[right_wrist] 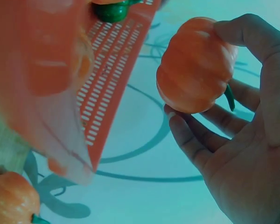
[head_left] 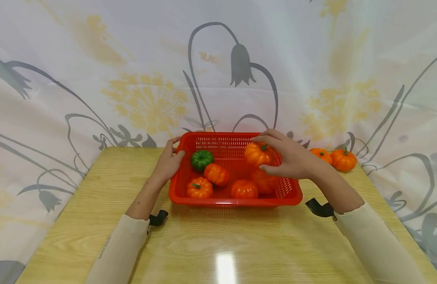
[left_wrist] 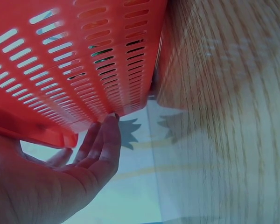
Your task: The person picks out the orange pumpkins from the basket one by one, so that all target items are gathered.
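A red perforated plastic basket (head_left: 236,202) stands on the wooden table. My left hand (head_left: 169,162) grips its left rim, thumb over the edge and fingers along the outer wall; in the left wrist view those fingers (left_wrist: 111,140) reach up to the slotted side. Above the basket's right part, my right hand (head_left: 287,156) holds an orange toy pumpkin (head_left: 258,154) with a green stem between thumb and fingers. In the right wrist view this pumpkin (right_wrist: 196,65) is raised beside the slotted wall. Inside the basket lie a green pumpkin (head_left: 202,160) and several orange pumpkins (head_left: 199,188).
Two more orange pumpkins (head_left: 344,159) lie on the table to the right of the basket, near the back edge. A patterned cloth (head_left: 143,71) hangs behind the table (head_left: 190,252). Black wrist mounts (head_left: 319,208) sit at both cuffs.
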A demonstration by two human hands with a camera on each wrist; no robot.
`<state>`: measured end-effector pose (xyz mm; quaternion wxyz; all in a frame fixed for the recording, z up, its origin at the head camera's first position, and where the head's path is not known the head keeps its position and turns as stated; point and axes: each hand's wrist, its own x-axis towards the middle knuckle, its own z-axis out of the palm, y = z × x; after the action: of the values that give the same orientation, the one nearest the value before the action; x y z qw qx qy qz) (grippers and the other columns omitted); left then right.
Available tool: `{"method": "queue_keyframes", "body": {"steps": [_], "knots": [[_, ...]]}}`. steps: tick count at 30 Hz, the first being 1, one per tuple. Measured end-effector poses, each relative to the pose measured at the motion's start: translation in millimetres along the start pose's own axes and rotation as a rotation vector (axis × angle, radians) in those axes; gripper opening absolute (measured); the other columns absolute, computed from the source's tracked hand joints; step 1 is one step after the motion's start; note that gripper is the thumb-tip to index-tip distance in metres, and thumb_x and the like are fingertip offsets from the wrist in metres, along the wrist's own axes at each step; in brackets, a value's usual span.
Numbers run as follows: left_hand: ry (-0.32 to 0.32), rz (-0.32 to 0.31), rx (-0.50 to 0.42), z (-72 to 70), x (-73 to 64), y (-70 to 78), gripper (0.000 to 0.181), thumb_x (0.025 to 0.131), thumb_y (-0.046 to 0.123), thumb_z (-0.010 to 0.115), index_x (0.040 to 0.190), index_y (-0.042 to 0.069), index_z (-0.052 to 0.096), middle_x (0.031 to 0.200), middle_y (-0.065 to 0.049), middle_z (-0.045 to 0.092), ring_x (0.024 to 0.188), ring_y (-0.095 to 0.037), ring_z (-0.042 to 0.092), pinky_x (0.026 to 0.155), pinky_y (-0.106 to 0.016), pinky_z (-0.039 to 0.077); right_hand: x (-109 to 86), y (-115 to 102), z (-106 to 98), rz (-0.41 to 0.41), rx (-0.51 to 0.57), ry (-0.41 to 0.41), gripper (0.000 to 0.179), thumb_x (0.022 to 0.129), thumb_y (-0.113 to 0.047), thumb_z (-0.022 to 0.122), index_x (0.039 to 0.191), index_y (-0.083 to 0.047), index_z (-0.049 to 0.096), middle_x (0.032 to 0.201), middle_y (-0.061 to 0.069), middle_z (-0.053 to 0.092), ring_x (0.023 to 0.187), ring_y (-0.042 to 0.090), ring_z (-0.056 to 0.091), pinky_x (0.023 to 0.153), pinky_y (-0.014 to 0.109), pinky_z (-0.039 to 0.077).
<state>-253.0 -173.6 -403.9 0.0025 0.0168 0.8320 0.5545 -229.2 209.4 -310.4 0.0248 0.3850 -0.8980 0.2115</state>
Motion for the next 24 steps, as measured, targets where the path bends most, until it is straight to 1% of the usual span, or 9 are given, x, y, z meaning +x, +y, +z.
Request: {"method": "queue_keyframes", "body": {"steps": [7, 10, 14, 17, 20, 24], "knots": [[-0.011, 0.008, -0.018, 2.7, 1.4, -0.3, 0.059, 0.109, 0.023, 0.047, 0.166, 0.017, 0.031, 0.127, -0.023, 0.055, 0.102, -0.041, 0.07, 0.081, -0.045, 0.064, -19.2, 6.5, -1.3, 0.025, 0.008, 0.089, 0.065, 0.089, -0.02, 0.084, 0.148, -0.014, 0.057, 0.146, 0.004, 0.052, 0.121, 0.023, 0.056, 0.097, 0.049, 0.053], [-0.011, 0.001, -0.015, 2.4, 0.3, -0.4, 0.059, 0.109, 0.023, 0.047, 0.166, 0.017, 0.031, 0.126, -0.023, 0.055, 0.102, -0.04, 0.07, 0.081, -0.044, 0.064, -26.7, 8.3, 0.4, 0.041, 0.035, 0.124, 0.065, 0.088, -0.019, 0.086, 0.147, -0.015, 0.059, 0.142, 0.002, 0.053, 0.124, 0.02, 0.054, 0.098, 0.048, 0.053], [-0.005, 0.0, -0.01, 1.0, -1.9, -0.7, 0.06, 0.109, 0.022, 0.047, 0.166, 0.017, 0.031, 0.125, -0.023, 0.055, 0.101, -0.041, 0.069, 0.081, -0.045, 0.064, -34.5, 9.9, 3.1, 0.049, 0.073, 0.174, 0.064, 0.087, -0.018, 0.088, 0.145, -0.016, 0.061, 0.138, -0.002, 0.054, 0.122, 0.015, 0.054, 0.097, 0.044, 0.052], [-0.004, 0.003, -0.009, 0.2, -2.8, -0.6, 0.06, 0.109, 0.022, 0.047, 0.166, 0.016, 0.031, 0.125, -0.023, 0.055, 0.1, -0.041, 0.07, 0.08, -0.044, 0.064, -41.4, 11.1, 4.1, 0.069, 0.078, 0.197, 0.064, 0.087, -0.019, 0.089, 0.144, -0.018, 0.061, 0.135, -0.005, 0.054, 0.12, 0.013, 0.054, 0.097, 0.039, 0.051], [-0.005, 0.006, -0.009, -0.3, -2.6, -0.3, 0.06, 0.108, 0.022, 0.047, 0.166, 0.016, 0.03, 0.125, -0.023, 0.055, 0.1, -0.041, 0.07, 0.079, -0.042, 0.064, -48.6, 11.6, 4.1, 0.106, 0.088, 0.215, 0.064, 0.087, -0.02, 0.089, 0.144, -0.02, 0.062, 0.132, -0.005, 0.054, 0.122, 0.013, 0.055, 0.098, 0.037, 0.05], [-0.008, 0.008, -0.01, -1.0, -2.3, 0.5, 0.06, 0.109, 0.022, 0.047, 0.166, 0.016, 0.03, 0.125, -0.024, 0.055, 0.1, -0.041, 0.07, 0.079, -0.042, 0.064, -57.1, 13.1, 4.1, 0.139, 0.09, 0.235, 0.063, 0.087, -0.018, 0.089, 0.144, -0.019, 0.062, 0.135, -0.003, 0.055, 0.123, 0.016, 0.056, 0.099, 0.032, 0.049]]}}
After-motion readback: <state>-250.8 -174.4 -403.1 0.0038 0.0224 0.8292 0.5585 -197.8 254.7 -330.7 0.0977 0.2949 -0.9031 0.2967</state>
